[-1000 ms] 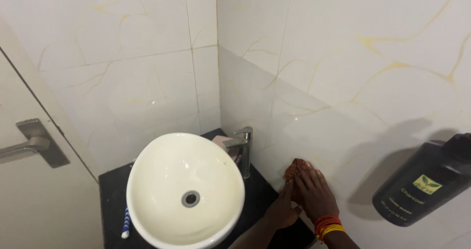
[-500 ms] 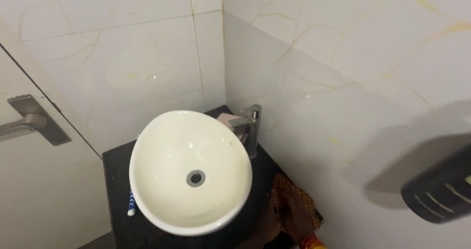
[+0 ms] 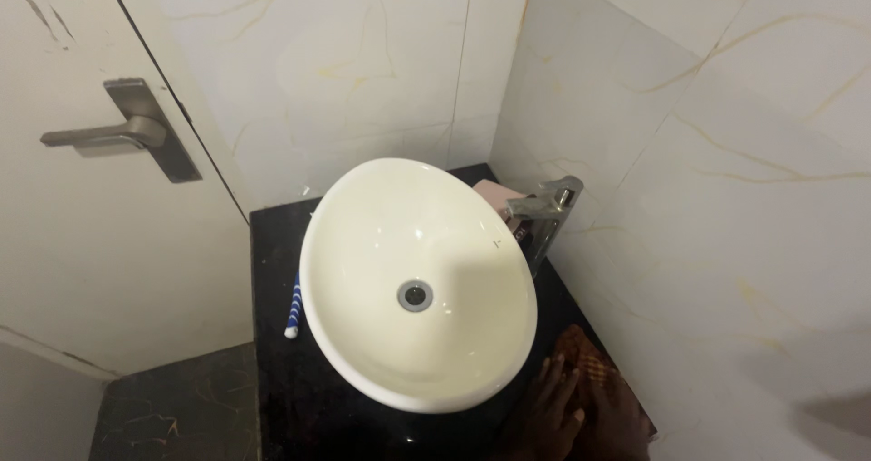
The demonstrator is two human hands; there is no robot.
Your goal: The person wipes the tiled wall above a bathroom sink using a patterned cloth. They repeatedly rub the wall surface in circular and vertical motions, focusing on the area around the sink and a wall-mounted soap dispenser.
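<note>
An orange-brown patterned cloth [image 3: 583, 359] lies on the black counter [image 3: 281, 379], to the right of the white oval basin [image 3: 363, 243] and close to the tiled wall. My right hand [image 3: 619, 417] presses flat on the cloth's near end, at the bottom edge of the view. Just left of it, my left hand [image 3: 550, 410] rests on the counter with fingers spread, fingertips touching the cloth's edge and the basin's rim close by. The wrists are cut off by the frame.
A chrome tap [image 3: 547, 214] stands behind the basin with a pink object [image 3: 496, 195] beside it. A blue-and-white toothbrush [image 3: 293, 308] lies left of the basin. A door with a lever handle [image 3: 118, 132] is at left. Dark marble floor [image 3: 172, 411] shows below.
Both hands and the cloth came down off the wall tile onto the counter. The view swung left and down, and the black bottle on the right wall left the frame.
</note>
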